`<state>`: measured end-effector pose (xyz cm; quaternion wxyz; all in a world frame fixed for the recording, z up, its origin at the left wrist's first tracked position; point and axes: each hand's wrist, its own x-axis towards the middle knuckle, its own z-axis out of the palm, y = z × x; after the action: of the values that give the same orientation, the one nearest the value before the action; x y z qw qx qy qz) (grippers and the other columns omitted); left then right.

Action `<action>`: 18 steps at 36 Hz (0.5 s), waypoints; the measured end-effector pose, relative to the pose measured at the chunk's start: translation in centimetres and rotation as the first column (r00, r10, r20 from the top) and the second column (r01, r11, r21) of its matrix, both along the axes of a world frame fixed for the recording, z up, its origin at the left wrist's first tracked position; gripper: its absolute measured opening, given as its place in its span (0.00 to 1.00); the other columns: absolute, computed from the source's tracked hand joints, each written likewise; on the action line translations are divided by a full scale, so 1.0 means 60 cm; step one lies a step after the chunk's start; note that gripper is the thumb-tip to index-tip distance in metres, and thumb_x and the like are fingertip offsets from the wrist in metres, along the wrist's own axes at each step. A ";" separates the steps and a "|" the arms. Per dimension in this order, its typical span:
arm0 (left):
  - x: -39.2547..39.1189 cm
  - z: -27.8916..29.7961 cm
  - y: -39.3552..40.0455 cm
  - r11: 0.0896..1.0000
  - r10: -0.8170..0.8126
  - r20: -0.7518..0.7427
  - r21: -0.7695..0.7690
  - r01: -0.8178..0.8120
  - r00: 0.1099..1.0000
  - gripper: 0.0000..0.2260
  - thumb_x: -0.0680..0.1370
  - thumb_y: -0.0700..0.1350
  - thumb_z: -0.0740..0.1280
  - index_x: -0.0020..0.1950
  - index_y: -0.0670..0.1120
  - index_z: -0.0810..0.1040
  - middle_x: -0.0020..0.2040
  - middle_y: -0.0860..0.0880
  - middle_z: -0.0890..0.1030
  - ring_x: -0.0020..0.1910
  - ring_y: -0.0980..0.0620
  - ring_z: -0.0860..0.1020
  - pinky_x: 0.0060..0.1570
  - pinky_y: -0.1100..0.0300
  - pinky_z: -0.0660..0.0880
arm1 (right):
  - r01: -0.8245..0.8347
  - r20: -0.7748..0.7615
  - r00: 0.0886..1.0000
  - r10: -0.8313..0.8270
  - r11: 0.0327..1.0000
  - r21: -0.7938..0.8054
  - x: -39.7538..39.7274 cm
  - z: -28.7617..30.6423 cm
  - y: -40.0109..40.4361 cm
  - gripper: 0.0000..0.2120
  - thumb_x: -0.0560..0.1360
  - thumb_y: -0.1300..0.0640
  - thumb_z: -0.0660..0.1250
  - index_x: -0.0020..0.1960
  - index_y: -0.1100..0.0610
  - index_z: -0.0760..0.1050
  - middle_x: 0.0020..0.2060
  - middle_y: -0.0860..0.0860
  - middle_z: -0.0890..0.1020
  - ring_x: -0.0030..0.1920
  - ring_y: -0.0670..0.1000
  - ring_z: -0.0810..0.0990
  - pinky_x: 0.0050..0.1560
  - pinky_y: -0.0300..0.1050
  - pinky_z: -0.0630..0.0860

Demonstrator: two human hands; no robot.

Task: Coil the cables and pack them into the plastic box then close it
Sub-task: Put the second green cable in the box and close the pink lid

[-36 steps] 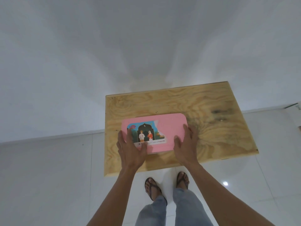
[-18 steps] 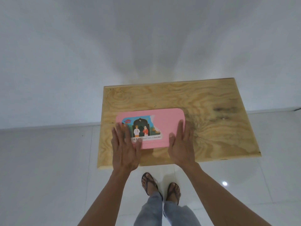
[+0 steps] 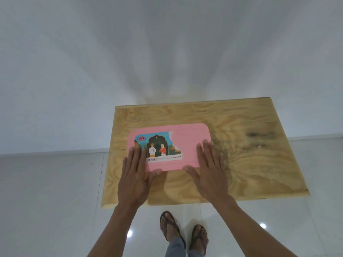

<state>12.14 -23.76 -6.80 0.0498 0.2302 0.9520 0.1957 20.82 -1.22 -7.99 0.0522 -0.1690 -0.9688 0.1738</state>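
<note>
- While only the head view is available, it looks down on a plywood table (image 3: 241,145) standing against a white wall (image 3: 167,43).
- Pink plastic box (image 3: 187,143) sits on the table, left of centre, nearer the front edge than the back; lid is on, looks closed.
- Partly torn printed sticker (image 3: 159,147) covers the left part of the lid, with two figures, an arch and a barcode strip.
- Left hand (image 3: 134,177) lies flat, fingers spread and extended, not gripping; fingertips rest on the box's left end, over the sticker edge, palm toward the table's front edge.
- Right hand (image 3: 209,171) is also flat and open, fingers extended over the box's right end, thumb pointing along its near edge; nothing held.
- Whether the palms press down or just rest is hard to tell from this angle.
- No cables visible; box is opaque from above.
- Below the table edge: white tiled floor (image 3: 46,201), the person's feet in dark sandals (image 3: 183,236), jeans cuffs (image 3: 176,247).
</note>
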 end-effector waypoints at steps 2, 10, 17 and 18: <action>-0.025 0.002 0.016 1.000 -0.019 -0.017 0.008 0.019 1.000 0.40 0.79 0.68 0.47 0.79 0.38 0.59 0.80 0.42 0.58 0.80 0.43 0.54 0.77 0.44 0.52 | 0.006 -0.072 0.997 -0.004 0.999 0.039 -0.026 -0.002 0.008 0.38 0.79 0.34 0.51 0.76 0.62 0.68 0.76 0.57 0.68 0.77 0.58 0.66 0.75 0.59 0.59; -0.140 -0.001 0.078 0.998 -0.043 -0.007 0.050 0.043 0.999 0.43 0.77 0.70 0.45 0.79 0.38 0.57 0.81 0.45 0.54 0.80 0.50 0.47 0.79 0.50 0.47 | 0.004 -0.126 0.992 -0.004 1.000 -0.001 -0.133 -0.006 0.048 0.37 0.81 0.37 0.46 0.75 0.64 0.67 0.76 0.59 0.67 0.77 0.59 0.63 0.77 0.56 0.59; -0.213 -0.009 0.111 0.997 -0.049 -0.014 0.052 0.050 0.999 0.35 0.81 0.59 0.60 0.80 0.41 0.55 0.82 0.45 0.53 0.81 0.50 0.45 0.78 0.52 0.41 | 0.024 -0.109 0.994 -0.028 0.999 -0.043 -0.195 -0.020 0.082 0.36 0.81 0.38 0.50 0.80 0.60 0.58 0.81 0.55 0.57 0.81 0.54 0.51 0.80 0.55 0.49; -0.219 -0.010 0.114 0.998 -0.046 -0.018 0.050 0.047 0.999 0.35 0.80 0.59 0.60 0.80 0.41 0.55 0.82 0.46 0.52 0.81 0.50 0.45 0.78 0.52 0.41 | 0.030 -0.108 0.994 -0.036 0.998 -0.052 -0.202 -0.021 0.083 0.36 0.81 0.37 0.49 0.80 0.60 0.58 0.81 0.54 0.56 0.82 0.53 0.50 0.79 0.53 0.47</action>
<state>-1.00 -16.94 -7.41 0.0408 0.2552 0.9414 0.2167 8.71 3.78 -9.22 0.1035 -0.1767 -0.9568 0.2062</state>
